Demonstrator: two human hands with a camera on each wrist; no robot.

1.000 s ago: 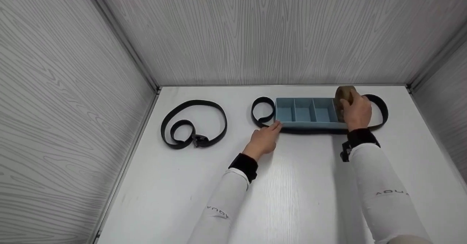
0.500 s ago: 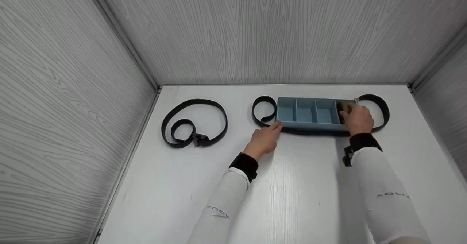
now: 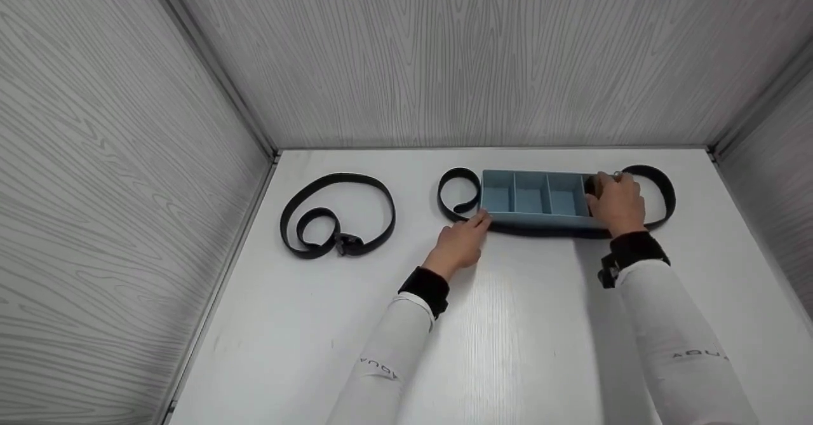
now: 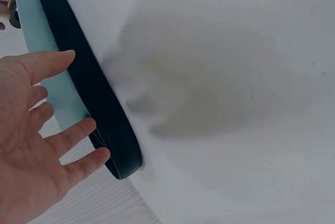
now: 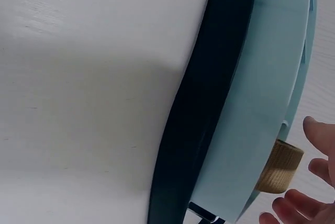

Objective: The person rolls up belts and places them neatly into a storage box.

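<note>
Apparently the work in hand is settling the brown roll (image 5: 280, 166) into the blue tray's (image 3: 537, 219) end compartment, beneath the right hand (image 3: 617, 206). That hand's thumb and fingers look spread around the roll, with a gap at the thumb, gripping nothing; whether any fingertip brushes it I cannot tell. The left hand (image 3: 458, 244) is relaxed, its extended fingertips at the tray's near corner, beside the black strap (image 3: 540, 230). Next, I judge, the right fingers should lift straight away without tipping the roll. It stands on edge, poking above the rim between those fingers, its hole facing sideways along the tray. The tray's long axis runs from the left fingertips to the right hand.
</note>
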